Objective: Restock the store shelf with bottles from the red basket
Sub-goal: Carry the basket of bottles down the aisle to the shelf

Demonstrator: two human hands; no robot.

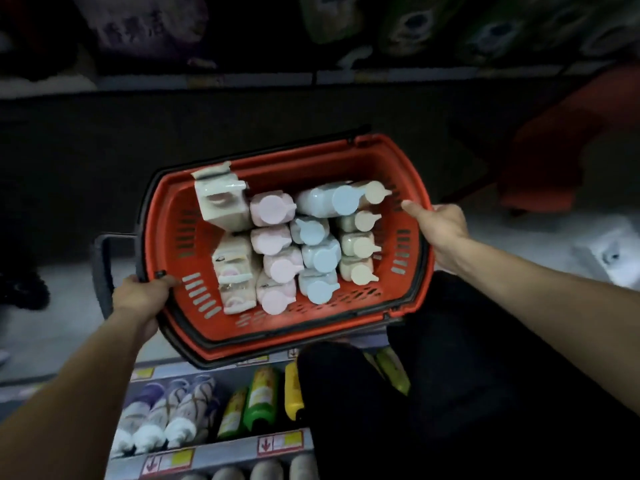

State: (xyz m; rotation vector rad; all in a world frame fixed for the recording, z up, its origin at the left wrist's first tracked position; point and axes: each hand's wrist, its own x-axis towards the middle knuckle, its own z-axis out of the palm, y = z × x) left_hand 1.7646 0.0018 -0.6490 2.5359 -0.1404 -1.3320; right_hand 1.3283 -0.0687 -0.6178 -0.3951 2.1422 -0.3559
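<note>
A red basket (349, 168) with a black rim and black handle fills the middle of the view. Inside stand several bottles seen from above: pink-capped bottles (273, 211), blue-capped bottles (320, 256) and beige-capped bottles (362, 245), plus two boxed packs (223, 202) on the left. My left hand (143, 296) grips the basket's near-left rim. My right hand (440, 225) holds the right rim, index finger stretched along the edge. Below the basket is the store shelf (221, 452) with stocked rows.
The shelf below holds white-and-purple bottles (166, 417), green and yellow bottles (259, 396) and price tags. My dark-clothed knee (363, 393) covers the shelf's right part. A second red basket (568, 140) sits at the right. Another dim shelf runs across the top.
</note>
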